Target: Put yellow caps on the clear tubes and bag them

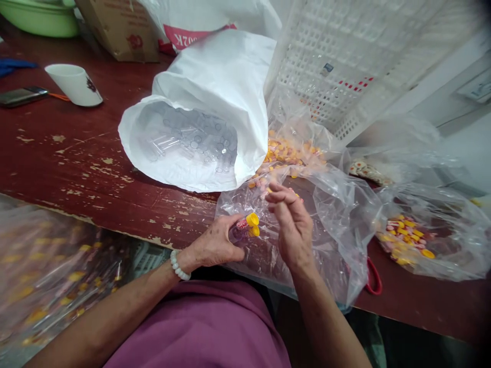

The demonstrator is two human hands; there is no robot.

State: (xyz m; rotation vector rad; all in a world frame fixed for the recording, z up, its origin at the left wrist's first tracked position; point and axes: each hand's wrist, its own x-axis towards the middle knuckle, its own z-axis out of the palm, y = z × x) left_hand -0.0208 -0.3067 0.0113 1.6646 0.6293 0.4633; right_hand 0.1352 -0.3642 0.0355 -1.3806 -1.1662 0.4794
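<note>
My left hand (217, 242) is closed around a small bunch of clear plastic tubes (241, 231) with yellow caps and pink-and-purple labels inside. Their capped ends point right, and most of their length is hidden by the fingers. To the right, my right hand (293, 225) is raised over a clear plastic bag (330, 204), its fingers loosely bent and apart, with nothing visible in them. Loose yellow caps (291, 153) with pink labels lie at the bag's mouth, just beyond this hand. A white sack (215, 87) lies open toward me, with uncapped clear tubes (192, 138) inside.
Capped tubes (57, 271) fill a blurred heap at lower left, below the table's edge. Another clear bag (410, 235) at right holds more caps. A white plastic basket (345, 66) stands behind. A paper cup (74, 84), a phone (23, 95) and a cardboard box (120, 30) are at upper left.
</note>
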